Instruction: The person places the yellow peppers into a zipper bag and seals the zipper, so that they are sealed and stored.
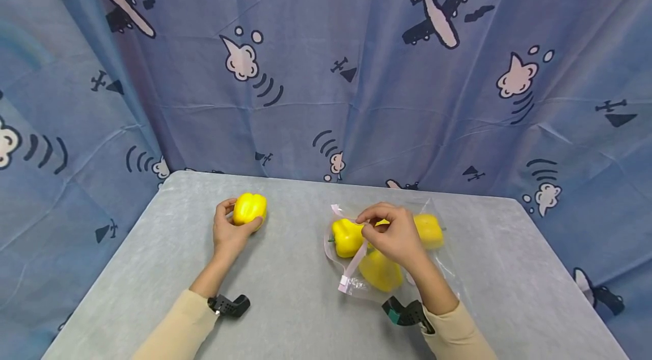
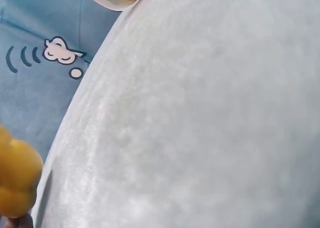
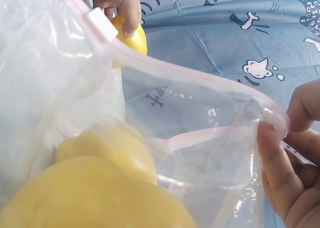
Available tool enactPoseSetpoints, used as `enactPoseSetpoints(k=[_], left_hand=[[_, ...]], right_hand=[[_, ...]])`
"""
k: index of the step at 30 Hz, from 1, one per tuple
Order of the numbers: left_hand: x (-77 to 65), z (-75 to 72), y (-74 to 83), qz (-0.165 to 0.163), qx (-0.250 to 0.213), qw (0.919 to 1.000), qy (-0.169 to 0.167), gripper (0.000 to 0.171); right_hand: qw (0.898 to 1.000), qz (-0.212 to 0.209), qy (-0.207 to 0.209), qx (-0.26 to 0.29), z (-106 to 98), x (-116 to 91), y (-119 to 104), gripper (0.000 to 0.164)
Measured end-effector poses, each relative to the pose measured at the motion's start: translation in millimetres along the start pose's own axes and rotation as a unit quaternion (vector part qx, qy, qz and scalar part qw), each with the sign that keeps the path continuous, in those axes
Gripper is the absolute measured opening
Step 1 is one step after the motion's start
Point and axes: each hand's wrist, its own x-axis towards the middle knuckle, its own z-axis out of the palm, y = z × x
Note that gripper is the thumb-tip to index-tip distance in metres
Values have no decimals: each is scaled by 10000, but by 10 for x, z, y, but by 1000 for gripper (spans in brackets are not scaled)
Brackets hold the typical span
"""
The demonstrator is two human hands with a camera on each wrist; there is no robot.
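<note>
My left hand (image 1: pixel 230 236) grips a yellow bell pepper (image 1: pixel 249 208) over the left half of the table, thumb on its near side. Part of that pepper (image 2: pixel 19 175) shows at the lower left of the left wrist view. To the right lies a clear zip bag (image 1: pixel 358 260) with a pink-edged mouth and a white slider (image 3: pixel 101 24). Thumb and finger of my right hand (image 1: pixel 399 240) pinch the bag's mouth edge. Inside the bag are several yellow bell peppers, among them a near one (image 1: pixel 381 272), a right one (image 1: pixel 429 231) and one by the mouth (image 1: pixel 346 239).
A grey-white cloth covers the table (image 1: pixel 295 269). Behind and beside it hangs a blue curtain (image 1: pixel 305 65) printed with airplanes and clouds. Black bands (image 1: pixel 231 306) with cameras sit on both wrists.
</note>
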Motion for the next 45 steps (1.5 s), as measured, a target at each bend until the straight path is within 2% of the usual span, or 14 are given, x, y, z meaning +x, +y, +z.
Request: enactPoseSetpoints(k=[3,6,11,14,20,26,35,38,45], left_hand=[[-32,-29,28,-18,9,10000,-27,74],[-95,-54,87,-51,34,9998,-197,73],[-265,-69,195,-78,-32,9961,-876,76],[-371,-47,235,-116,-135,9916,-1280,78],[-561,36,269,-232,-282,9817,-1869,76],[-717,179,323,85,-365,9686,-2459,70],[-805,357,424,461,-407,9582,-2795,57],[-815,397,449,550,-397,9535,-2936,56],[-830,519,462,670,-454,9492,-3041,55]], right_hand=[[10000,-59,25,42,10,1,20,18],[9999,-85,42,39,15,1,19,18],[10000,-52,24,12,17,1,19,18],[10000,-17,27,-17,18,1,26,18],[10000,-23,29,-70,18,4,31,17],[9999,-52,32,-81,16,-2,22,16],[9999,-96,-7,-65,21,-2,31,16],[9999,-78,-4,-64,20,-6,24,16],[9999,-88,-2,-98,21,-8,24,16]])
